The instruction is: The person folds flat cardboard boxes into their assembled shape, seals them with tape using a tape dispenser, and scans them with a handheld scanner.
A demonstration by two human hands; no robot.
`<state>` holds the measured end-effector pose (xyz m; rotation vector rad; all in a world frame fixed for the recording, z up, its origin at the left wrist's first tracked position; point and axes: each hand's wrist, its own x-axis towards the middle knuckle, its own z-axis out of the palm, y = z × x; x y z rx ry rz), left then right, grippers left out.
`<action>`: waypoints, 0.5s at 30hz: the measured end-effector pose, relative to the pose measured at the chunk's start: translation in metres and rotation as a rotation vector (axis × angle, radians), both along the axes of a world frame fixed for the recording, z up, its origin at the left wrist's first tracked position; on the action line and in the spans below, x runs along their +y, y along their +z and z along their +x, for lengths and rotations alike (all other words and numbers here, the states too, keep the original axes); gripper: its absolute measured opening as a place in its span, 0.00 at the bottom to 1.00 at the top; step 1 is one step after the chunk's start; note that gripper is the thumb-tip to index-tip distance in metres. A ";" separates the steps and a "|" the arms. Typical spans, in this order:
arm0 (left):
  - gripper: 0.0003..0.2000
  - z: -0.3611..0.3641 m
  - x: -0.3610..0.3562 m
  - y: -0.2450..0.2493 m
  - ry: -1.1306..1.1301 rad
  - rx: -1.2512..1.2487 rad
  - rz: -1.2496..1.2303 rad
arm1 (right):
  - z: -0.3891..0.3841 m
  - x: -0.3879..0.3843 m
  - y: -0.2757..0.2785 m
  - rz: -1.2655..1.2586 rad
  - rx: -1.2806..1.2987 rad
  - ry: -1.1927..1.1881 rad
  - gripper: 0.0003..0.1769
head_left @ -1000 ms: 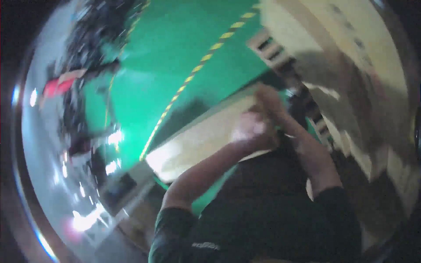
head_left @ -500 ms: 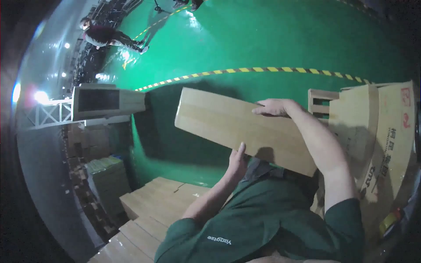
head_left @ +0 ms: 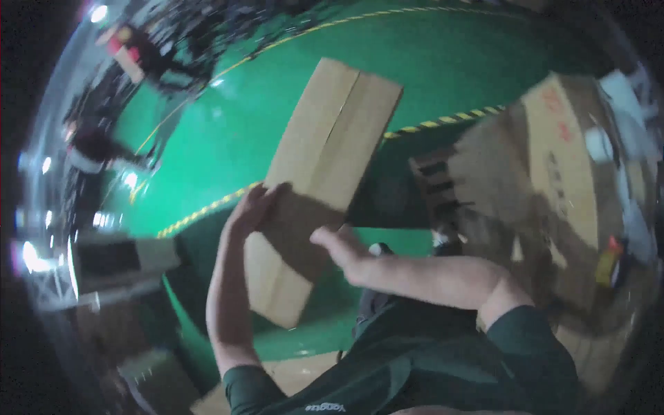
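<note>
A long brown cardboard box (head_left: 325, 149) is tilted in front of me, with its seam side facing up. My left hand (head_left: 257, 207) grips the box's left edge, its fingers partly hidden against the cardboard. On the near right part of the box lies my right hand (head_left: 339, 252), blurred, its fingers pointing left across the surface. A shadow of my arms falls over the box's lower half.
Large printed cartons (head_left: 564, 166) stand at the right beside a slatted wooden pallet (head_left: 439, 190). More cartons (head_left: 290, 373) lie low in front of me. A grey-framed unit (head_left: 121, 265) is at the left. Two people (head_left: 149, 59) are on the green floor (head_left: 214, 149) at the upper left.
The box has swung from lying crosswise to pointing away from me, and its seam side now shows. My left hand has moved left and up, my right hand down and left. The camera view has turned.
</note>
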<state>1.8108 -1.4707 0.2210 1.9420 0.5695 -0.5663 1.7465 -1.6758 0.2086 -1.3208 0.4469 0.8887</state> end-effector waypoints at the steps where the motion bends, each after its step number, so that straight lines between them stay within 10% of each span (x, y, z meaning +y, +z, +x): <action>1: 0.15 0.005 0.003 0.006 -0.086 0.017 -0.014 | -0.012 0.001 -0.001 0.016 0.038 -0.021 0.10; 4: 0.14 0.035 0.007 0.008 -0.519 0.035 0.199 | -0.027 -0.009 -0.003 0.272 0.128 0.083 0.08; 7: 0.23 0.054 0.004 -0.017 -0.662 0.085 0.110 | -0.017 -0.055 -0.005 0.396 -0.018 0.444 0.34; 12: 0.20 0.043 -0.025 -0.119 -0.774 -0.270 0.639 | 0.002 -0.195 -0.032 -0.531 -1.011 0.036 0.16; 15: 0.18 0.024 -0.041 -0.136 -0.770 -0.532 0.793 | -0.003 -0.246 -0.071 -0.638 -0.607 -0.057 0.27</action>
